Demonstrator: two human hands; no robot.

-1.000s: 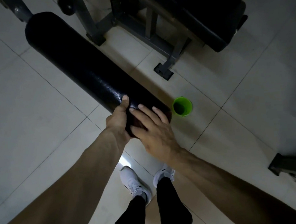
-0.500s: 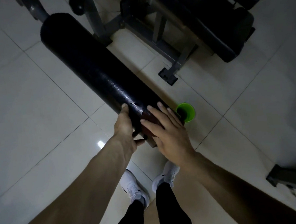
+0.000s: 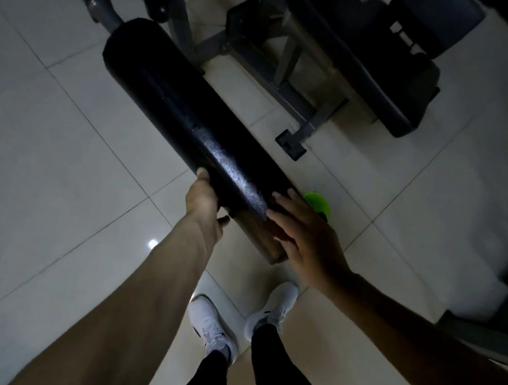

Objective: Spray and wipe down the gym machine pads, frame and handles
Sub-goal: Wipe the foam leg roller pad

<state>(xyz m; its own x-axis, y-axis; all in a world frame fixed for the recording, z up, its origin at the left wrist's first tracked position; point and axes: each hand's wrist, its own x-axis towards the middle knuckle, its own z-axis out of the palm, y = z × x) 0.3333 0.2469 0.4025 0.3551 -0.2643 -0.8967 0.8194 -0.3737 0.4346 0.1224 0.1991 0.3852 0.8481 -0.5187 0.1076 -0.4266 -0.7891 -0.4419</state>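
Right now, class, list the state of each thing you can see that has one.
Roller pad: shiny near the hands, dull farther up.
Left hand: holds the pad's side.
Right hand: fingers straight, flat on the pad's end.
Green cup: on the floor, partly hidden by the right hand.

**A gym with exercise machines**

Machines fill the far side: a long black roller pad (image 3: 196, 129), a grey steel frame (image 3: 293, 100) with feet on the floor (image 3: 38, 152), and a flat pad (image 3: 391, 83) to the right. The floor is pale glossy tile.
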